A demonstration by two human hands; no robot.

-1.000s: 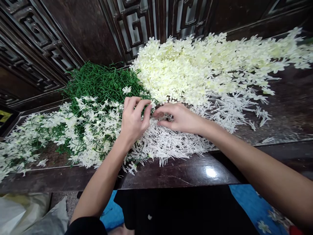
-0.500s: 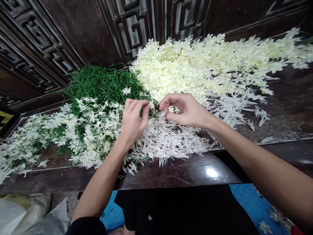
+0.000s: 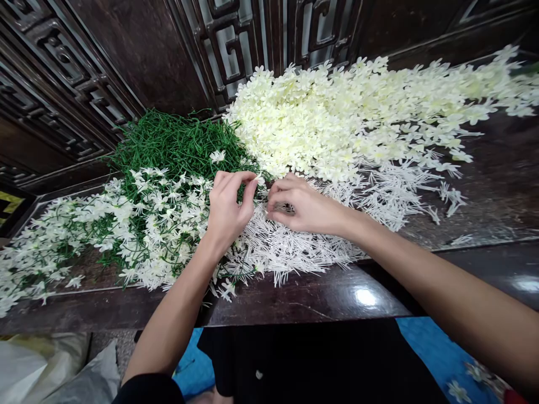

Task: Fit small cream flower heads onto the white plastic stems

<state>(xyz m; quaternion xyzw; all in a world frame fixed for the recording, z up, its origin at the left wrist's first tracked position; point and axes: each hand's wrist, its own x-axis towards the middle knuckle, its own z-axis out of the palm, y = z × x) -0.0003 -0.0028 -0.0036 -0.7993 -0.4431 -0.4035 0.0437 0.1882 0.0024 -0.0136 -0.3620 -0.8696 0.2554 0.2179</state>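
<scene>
Head view: tiny white blossom [image 3: 260,179] pinched in left hand [image 3: 227,209] fingers, just above the counter [image 3: 303,297] over the spiky white pile [image 3: 295,249]. Right hand [image 3: 304,209] fingers closed right beside it, maybe on the same bit, hard to tell. Probably feather-light, bendy plastic. Best pinched gently at the stem end, not the petals.

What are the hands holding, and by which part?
The left hand pinches a small white flower just under its petals. The right hand has its fingertips pinched together; what they grip cannot be told.
</scene>
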